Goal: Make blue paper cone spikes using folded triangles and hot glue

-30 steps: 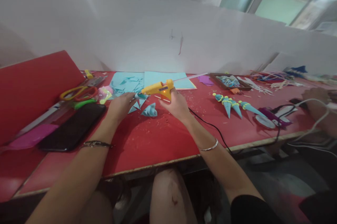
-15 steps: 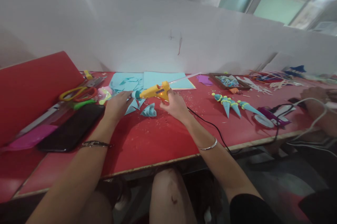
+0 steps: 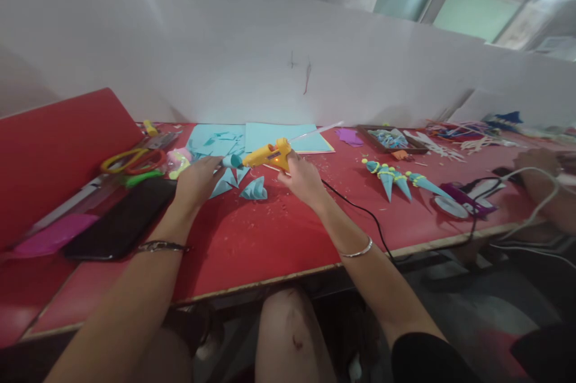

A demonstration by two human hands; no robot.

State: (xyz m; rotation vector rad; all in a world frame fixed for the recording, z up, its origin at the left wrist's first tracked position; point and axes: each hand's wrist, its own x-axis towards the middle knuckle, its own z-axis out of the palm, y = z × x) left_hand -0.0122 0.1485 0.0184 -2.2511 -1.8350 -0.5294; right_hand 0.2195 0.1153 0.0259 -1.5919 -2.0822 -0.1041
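Note:
My right hand [image 3: 305,180] is wrapped round the handle of a yellow hot glue gun [image 3: 265,156], a clear glue stick [image 3: 317,131] jutting from its back end. The gun's nozzle points left, close to the open end of a rolled light-blue paper cone [image 3: 232,161]. My left hand [image 3: 198,182] grips that cone, its fingers partly hidden behind it. Whether nozzle and paper touch, I cannot tell. Below them on the red table lie light-blue paper pieces [image 3: 228,181] and a folded blue paper piece [image 3: 254,189].
Left of me are scissors [image 3: 123,161] and a black phone [image 3: 123,221]. Blue paper sheets [image 3: 288,132] lie at the back. To the right are finished blue cones with yellow beads [image 3: 389,177], a tray of scraps [image 3: 391,138], a purple item [image 3: 472,200] and another person's arm [image 3: 540,185].
The paper cone in my left hand has turned slightly, so more of its side shows. The glue gun has shifted a little to the right.

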